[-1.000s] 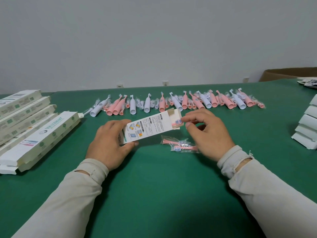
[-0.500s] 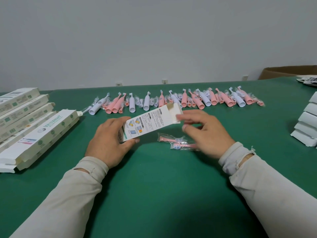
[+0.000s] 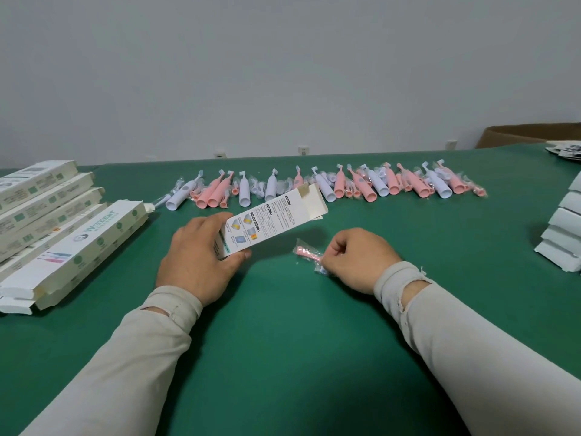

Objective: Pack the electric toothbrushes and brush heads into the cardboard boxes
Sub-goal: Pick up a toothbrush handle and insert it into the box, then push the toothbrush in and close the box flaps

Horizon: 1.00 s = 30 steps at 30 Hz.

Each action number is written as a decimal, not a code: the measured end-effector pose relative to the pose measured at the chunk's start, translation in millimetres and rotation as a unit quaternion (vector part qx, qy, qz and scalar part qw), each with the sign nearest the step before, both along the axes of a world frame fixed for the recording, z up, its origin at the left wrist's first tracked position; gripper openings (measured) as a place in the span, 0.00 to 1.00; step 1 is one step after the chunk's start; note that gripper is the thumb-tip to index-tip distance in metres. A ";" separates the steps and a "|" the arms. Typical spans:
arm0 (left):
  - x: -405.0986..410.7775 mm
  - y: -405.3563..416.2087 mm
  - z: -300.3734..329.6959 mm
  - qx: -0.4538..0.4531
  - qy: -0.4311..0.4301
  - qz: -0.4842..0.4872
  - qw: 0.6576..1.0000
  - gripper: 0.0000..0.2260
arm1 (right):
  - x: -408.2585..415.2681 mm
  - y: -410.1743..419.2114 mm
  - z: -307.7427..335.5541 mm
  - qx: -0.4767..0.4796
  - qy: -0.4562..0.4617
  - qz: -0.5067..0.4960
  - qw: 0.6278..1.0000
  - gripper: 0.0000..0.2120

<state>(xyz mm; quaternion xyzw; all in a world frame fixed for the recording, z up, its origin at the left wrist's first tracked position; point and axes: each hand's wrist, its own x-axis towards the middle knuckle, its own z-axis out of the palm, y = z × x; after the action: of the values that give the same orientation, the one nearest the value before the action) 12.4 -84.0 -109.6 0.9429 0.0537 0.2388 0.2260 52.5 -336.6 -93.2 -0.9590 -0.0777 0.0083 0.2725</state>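
- We observed the left hand (image 3: 198, 256) wrapped around the lower end of a white printed cardboard box (image 3: 270, 220), thumb under and fingers over it; the box was held tilted above the green felt table (image 3: 283, 357) with its open flap end pointing away and to the right.
- We could not see inside the box, so its contents could not be determined.
- We observed the right hand (image 3: 361, 259) curled on the table, fingertips pinched on clear plastic sachets of pink brush heads (image 3: 309, 253); the palm covered most of the sachets, and we could not tell how many were held.
- We recorded a row of pink and white electric toothbrushes (image 3: 330, 185) lying along the far side of the table, with small bagged brush heads mixed among them; individual pieces overlapped and were hard to separate.
- We noted a stack of long white cardboard boxes (image 3: 63, 231) at the left, cut off by the frame edge; most of the print on them was unreadable.
- We noted a pile of folded white cartons (image 3: 562, 237) at the right edge, also cut off.
- We saw a brown cardboard carton (image 3: 528, 135) behind the table's far right corner, only partly visible.
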 end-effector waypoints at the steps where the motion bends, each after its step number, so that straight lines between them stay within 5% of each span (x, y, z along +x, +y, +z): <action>1: -0.2 -0.4 0.0 0.000 0.001 0.000 1.000 0.27 | -0.3 1.6 0.4 0.016 0.006 -0.002 1.000 0.04; 7: -0.1 0.4 1.9 -0.002 0.004 0.011 1.000 0.27 | -0.7 -9.4 -0.9 0.221 -0.038 0.015 0.974 0.06; 12: -0.3 2.0 1.5 -0.004 -0.003 0.040 0.999 0.26 | 5.2 -29.0 6.6 0.270 -0.103 0.025 0.957 0.07; 16: 0.4 3.1 1.4 0.003 0.004 0.052 0.999 0.26 | 7.1 -38.1 16.6 0.382 -0.173 0.020 0.908 0.07; 20: 0.5 1.6 1.5 0.020 0.012 0.030 0.999 0.27 | -1.7 -31.5 16.3 0.289 -0.256 0.030 0.922 0.12; 26: -2.9 -2.0 3.5 0.040 0.003 -0.004 0.999 0.28 | -11.0 -27.2 20.2 0.098 -0.316 0.061 0.942 0.03; 30: -4.6 -7.2 4.3 0.048 -0.002 -0.043 0.998 0.28 | -10.7 -22.2 17.1 0.132 -0.306 0.026 0.942 0.03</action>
<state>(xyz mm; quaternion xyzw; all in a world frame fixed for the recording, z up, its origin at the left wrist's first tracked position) 7.8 -91.3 -105.3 0.9534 0.0009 0.2333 0.1912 41.8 -358.8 -76.1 -0.8681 -0.1832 -0.2890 0.3595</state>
